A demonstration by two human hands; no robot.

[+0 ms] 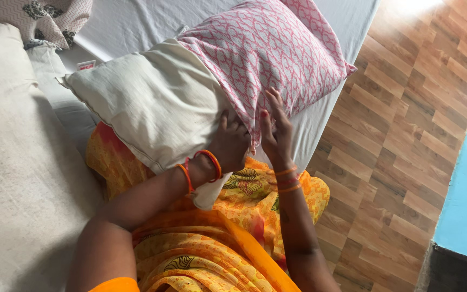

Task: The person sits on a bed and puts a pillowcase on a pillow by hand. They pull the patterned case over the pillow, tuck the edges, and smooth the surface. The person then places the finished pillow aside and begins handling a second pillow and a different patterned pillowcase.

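The plump cream fabric pillow [152, 103], half inside a pink patterned cotton cover [268, 54], rests on the person's lap at the bed's [136, 21] edge. It looks soft, light and floppy, best gripped at the cover's hem. The left hand [231, 146] presses the pillow there, fingers curled; the right hand [277, 130] lies flat on the cover, fingers spread.

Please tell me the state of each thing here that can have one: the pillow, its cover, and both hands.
Pillow: about half inside the cover, cream end bare.
Pink patterned cover: pulled partway over the pillow.
Left hand: gripping the cover's open edge.
Right hand: fingers flat on the cover edge.
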